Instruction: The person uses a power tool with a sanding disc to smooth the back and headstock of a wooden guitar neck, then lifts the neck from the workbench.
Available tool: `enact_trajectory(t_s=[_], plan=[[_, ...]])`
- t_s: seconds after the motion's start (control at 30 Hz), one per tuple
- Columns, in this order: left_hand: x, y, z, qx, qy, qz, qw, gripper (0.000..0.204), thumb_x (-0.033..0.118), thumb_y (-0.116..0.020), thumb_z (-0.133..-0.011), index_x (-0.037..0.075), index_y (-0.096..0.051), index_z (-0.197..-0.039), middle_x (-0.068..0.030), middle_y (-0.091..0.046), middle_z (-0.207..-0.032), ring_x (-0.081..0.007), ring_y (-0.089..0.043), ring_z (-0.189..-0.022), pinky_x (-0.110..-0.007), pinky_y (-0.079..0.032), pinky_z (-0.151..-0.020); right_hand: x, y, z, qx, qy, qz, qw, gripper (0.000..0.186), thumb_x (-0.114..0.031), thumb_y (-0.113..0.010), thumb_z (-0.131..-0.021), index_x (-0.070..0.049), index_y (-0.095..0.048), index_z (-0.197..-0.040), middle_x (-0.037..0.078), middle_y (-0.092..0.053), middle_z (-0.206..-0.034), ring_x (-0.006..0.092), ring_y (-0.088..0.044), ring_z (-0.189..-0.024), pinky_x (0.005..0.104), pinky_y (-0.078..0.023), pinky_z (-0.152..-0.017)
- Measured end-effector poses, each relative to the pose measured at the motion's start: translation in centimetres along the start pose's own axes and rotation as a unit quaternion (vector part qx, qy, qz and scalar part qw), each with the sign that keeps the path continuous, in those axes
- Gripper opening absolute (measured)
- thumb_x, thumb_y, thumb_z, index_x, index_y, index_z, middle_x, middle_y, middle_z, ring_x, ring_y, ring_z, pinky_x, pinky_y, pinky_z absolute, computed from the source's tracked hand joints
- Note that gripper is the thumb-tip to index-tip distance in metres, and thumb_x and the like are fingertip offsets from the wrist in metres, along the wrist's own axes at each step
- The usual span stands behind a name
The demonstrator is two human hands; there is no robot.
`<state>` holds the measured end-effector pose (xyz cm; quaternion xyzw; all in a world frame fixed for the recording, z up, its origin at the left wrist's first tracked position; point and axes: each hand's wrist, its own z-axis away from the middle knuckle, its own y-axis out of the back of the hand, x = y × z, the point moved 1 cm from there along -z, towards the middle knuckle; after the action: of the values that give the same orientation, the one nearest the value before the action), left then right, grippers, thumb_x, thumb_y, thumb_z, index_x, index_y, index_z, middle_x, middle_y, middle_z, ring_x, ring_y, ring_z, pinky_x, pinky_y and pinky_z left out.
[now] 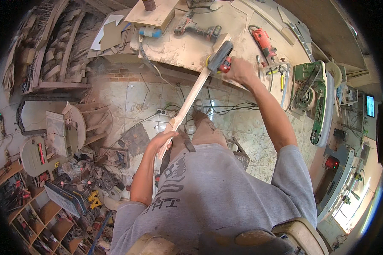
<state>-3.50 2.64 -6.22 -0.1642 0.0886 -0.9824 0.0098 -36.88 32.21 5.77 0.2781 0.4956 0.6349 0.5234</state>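
Observation:
A long pale wooden piece runs diagonally from my lower left up to the workbench edge. My left hand is closed around its lower end, beside my leg. My right hand grips a black and red power tool, which rests on the wood's upper end at the bench. Just beyond it lie a cordless drill and a red corded tool. Which part of the tool my right fingers wrap is partly hidden.
The workbench curves ahead. A green belt machine is at right. Wood offcuts, a grey machine and cluttered shelving are at left. Cables cross the tiled floor beside my feet.

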Motion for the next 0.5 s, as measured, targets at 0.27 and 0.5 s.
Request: enact_trajectory(t_s=[0.27,0.5], plan=[[-1.1,-0.5,-1.2,-0.005,0.019,0.028,0.999,0.058,0.051,-0.081,-0.087,0.008,-0.056,-0.118,0.0008,-0.050,-0.067,-0.0089,-0.047,-0.052,-0.028,-0.039,-0.044,-2.5,-2.1,3.4,-0.047,0.046,-0.045,0.997,0.054,-0.044,-0.080,-0.078,0.006,-0.071,-0.097,0.030,-0.075,-0.092,0.0448,-0.075,-0.091,0.0527,-0.060,-0.082],[-0.9,-0.1,-1.5,-0.032,0.035,0.040,0.998,0.053,0.050,-0.081,-0.088,0.010,-0.055,-0.111,0.0013,-0.048,-0.063,-0.0101,-0.043,-0.050,-0.029,-0.035,-0.042,-8.4,-5.7,11.1,-0.146,0.181,0.014,0.973,0.055,-0.036,-0.082,-0.075,0.005,-0.066,-0.107,0.027,-0.075,-0.093,0.0442,-0.075,-0.091,0.0507,-0.061,-0.082]])
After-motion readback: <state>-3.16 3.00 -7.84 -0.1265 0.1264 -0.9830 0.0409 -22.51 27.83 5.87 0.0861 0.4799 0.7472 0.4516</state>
